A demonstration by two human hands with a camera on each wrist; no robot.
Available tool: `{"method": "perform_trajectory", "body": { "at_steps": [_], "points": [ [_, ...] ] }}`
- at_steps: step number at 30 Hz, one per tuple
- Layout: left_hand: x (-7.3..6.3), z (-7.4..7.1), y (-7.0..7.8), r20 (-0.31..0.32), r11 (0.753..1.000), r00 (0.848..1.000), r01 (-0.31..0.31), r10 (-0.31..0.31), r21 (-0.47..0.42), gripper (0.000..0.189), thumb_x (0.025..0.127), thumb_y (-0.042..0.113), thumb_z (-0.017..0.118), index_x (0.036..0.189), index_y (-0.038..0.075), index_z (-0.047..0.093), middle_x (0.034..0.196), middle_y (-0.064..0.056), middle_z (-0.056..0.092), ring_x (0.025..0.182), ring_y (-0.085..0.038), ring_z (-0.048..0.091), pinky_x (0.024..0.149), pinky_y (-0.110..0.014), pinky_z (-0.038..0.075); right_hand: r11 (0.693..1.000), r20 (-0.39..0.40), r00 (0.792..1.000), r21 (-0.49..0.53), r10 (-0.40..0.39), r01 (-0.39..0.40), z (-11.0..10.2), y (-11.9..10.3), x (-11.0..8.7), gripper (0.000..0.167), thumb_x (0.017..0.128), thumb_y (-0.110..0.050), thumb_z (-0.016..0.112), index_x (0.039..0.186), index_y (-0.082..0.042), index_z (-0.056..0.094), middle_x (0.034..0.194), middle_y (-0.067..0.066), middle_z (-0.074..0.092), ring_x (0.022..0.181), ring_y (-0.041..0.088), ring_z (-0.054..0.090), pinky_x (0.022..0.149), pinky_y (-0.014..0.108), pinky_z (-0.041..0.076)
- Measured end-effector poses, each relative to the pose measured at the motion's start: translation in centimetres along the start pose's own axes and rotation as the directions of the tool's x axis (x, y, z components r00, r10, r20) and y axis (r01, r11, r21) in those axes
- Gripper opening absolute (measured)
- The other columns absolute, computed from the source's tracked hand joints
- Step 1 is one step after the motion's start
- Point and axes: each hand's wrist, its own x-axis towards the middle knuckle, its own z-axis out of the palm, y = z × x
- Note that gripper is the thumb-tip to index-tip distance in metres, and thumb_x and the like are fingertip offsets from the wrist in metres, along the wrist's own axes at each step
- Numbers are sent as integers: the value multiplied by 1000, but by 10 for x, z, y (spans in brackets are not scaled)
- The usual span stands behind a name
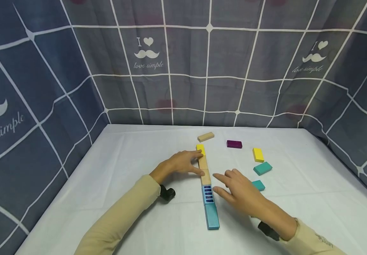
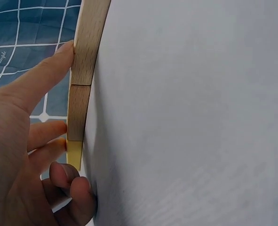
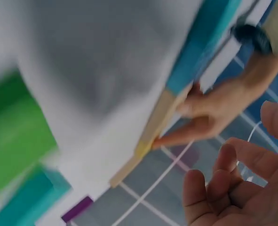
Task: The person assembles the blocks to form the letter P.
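Note:
A straight row of toy blocks lies end to end on the white tablecloth. Its far end is a yellow block (image 1: 200, 148), followed by two plain wooden blocks (image 1: 206, 179), a light blue block with a printed dark pattern (image 1: 208, 194) and a teal-blue block (image 1: 212, 216) at the near end. My left hand (image 1: 181, 163) touches the row from the left, thumb at a wooden block (image 2: 89, 42) and fingertips by the yellow one (image 2: 74, 153). Just right of the row hovers my right hand (image 1: 242, 191), holding nothing, its fingers loosely bent in the right wrist view.
Loose blocks lie beyond and right of the row: a wooden one (image 1: 206, 137), a purple one (image 1: 234, 144), a yellow one (image 1: 258, 155), a teal one (image 1: 262, 168) and a green-teal one (image 1: 258, 185) partly behind my right hand. Checked dark curtains (image 1: 186, 92) surround the table.

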Motion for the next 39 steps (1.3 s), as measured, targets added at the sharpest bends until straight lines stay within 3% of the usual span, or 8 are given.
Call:
{"method": "perform_trajectory", "body": {
  "at_steps": [5, 14, 16, 19, 25, 29, 34, 39],
  "points": [
    [1, -1, -4, 4, 1000, 1000, 5, -5, 8, 84, 80, 62, 72, 150, 23, 45, 155, 3, 39, 143, -24, 33, 114, -49, 27, 1000, -73, 997, -1, 14, -15, -8, 25, 41, 38, 95, -27, 68, 123, -1, 68, 79, -2, 54, 76, 16, 45, 66, 31, 42],
    [3, -3, -8, 7, 1000, 1000, -22, 22, 18, 84, 80, 62, 72, 149, 21, 46, 154, 1, 40, 142, -23, 34, 114, -50, 26, 998, -70, 996, 24, 59, -58, 2, 79, 121, 37, 94, -21, 67, 121, 5, 67, 61, 1, 55, 66, 21, 52, 70, 43, 47],
    [3, -3, -7, 8, 1000, 1000, -23, 23, 19, 84, 80, 62, 72, 149, 22, 46, 154, 2, 41, 142, -22, 35, 114, -50, 26, 997, -64, 995, 32, 76, -74, 5, 87, 135, 38, 94, -21, 68, 122, 5, 66, 62, 3, 57, 69, 24, 54, 73, 46, 47],
    [2, -4, -6, 6, 1000, 1000, -21, 21, 21, 84, 80, 63, 72, 149, 22, 46, 154, 3, 41, 142, -22, 35, 113, -50, 27, 994, -38, 994, 34, 103, -102, 9, 93, 152, 40, 93, -22, 69, 125, 3, 65, 76, 11, 65, 82, 30, 58, 82, 49, 46],
    [4, -4, -5, 0, 999, 999, -43, 43, 25, 84, 80, 62, 72, 149, 22, 47, 154, 4, 39, 142, -22, 34, 113, -51, 27, 983, 48, 982, 1, 181, -181, 12, 95, 175, 44, 95, -21, 67, 134, -2, 61, 125, 23, 63, 115, 45, 51, 100, 55, 39],
    [4, -3, -5, -4, 999, 999, -37, 37, 18, 84, 80, 62, 73, 149, 21, 47, 155, 4, 39, 142, -22, 34, 114, -51, 27, 977, 108, 971, -40, 212, -209, 13, 99, 186, 46, 95, -20, 66, 138, -5, 57, 132, 23, 59, 120, 49, 45, 100, 57, 39],
    [3, -1, -4, 3, 999, 1000, -30, 30, 12, 83, 80, 62, 72, 149, 23, 47, 155, 5, 39, 143, -22, 33, 114, -50, 27, 959, 188, 941, -86, 280, -269, 17, 104, 195, 52, 96, -23, 65, 145, -12, 51, 140, 24, 50, 127, 48, 37, 100, 58, 39],
    [3, 0, -3, 1, 999, 999, -32, 32, 24, 83, 80, 62, 72, 149, 22, 47, 155, 6, 37, 143, -22, 33, 114, -48, 27, 958, 227, 931, -82, 287, -276, 22, 105, 201, 50, 97, -22, 63, 145, -14, 51, 137, 26, 49, 125, 45, 36, 100, 57, 37]
  ]
}}
